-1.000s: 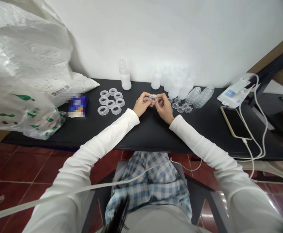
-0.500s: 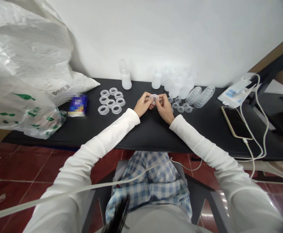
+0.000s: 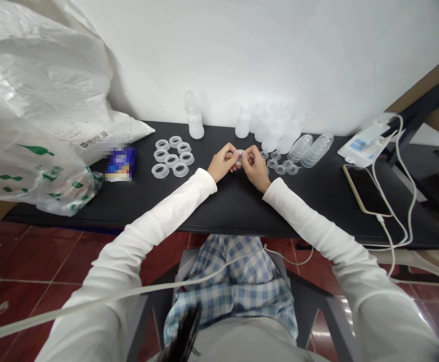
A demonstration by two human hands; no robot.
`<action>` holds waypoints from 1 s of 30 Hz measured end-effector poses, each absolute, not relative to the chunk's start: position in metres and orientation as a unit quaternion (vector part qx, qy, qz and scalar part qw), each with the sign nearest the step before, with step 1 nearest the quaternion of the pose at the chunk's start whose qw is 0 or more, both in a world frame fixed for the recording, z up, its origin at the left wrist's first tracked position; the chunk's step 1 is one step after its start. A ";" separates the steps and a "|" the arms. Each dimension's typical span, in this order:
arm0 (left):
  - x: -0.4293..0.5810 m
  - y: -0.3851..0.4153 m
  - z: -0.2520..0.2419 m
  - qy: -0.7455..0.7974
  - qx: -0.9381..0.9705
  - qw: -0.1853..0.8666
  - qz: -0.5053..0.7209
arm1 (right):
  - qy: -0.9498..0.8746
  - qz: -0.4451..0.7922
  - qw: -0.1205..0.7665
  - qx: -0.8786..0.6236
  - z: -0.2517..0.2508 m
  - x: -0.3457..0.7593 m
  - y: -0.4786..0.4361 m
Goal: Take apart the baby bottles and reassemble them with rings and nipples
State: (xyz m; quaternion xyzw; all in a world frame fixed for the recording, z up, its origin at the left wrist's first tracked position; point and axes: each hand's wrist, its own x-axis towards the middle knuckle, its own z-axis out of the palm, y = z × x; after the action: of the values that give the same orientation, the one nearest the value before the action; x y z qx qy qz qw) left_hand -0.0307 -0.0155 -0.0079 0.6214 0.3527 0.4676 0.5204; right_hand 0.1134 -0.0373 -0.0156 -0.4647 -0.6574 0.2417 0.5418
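Silicone nipple (image 3: pixel 239 157) sits mid-frame above the black table (image 3: pixel 238 213), and we grip it closed between our left hand (image 3: pixel 223 162) and right hand (image 3: pixel 256 169). Clear rings (image 3: pixel 171 161) lie left of our hands, small clear caps (image 3: pixel 280 169) just right, and a phone (image 3: pixel 366 191) far right.

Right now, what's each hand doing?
Left hand: closed, pinching a clear silicone bottle teat.
Right hand: closed, pinching the same teat.

I pinched a small, round, clear silicone bottle nipple (image 3: pixel 239 157) between my left hand (image 3: pixel 223 162) and right hand (image 3: pixel 256 168), its translucent body partly hidden by my fingers.
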 end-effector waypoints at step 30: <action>-0.033 -0.017 -0.005 0.365 0.629 0.508 0.462 | -0.649 0.297 0.540 -0.446 -0.015 0.113 -0.039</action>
State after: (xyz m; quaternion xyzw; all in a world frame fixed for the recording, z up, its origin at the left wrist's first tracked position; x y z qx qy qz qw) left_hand -0.0329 -0.0169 -0.0053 0.6286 0.3647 0.4622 0.5082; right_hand 0.1129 -0.0385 -0.0148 -0.4465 -0.6491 0.2967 0.5398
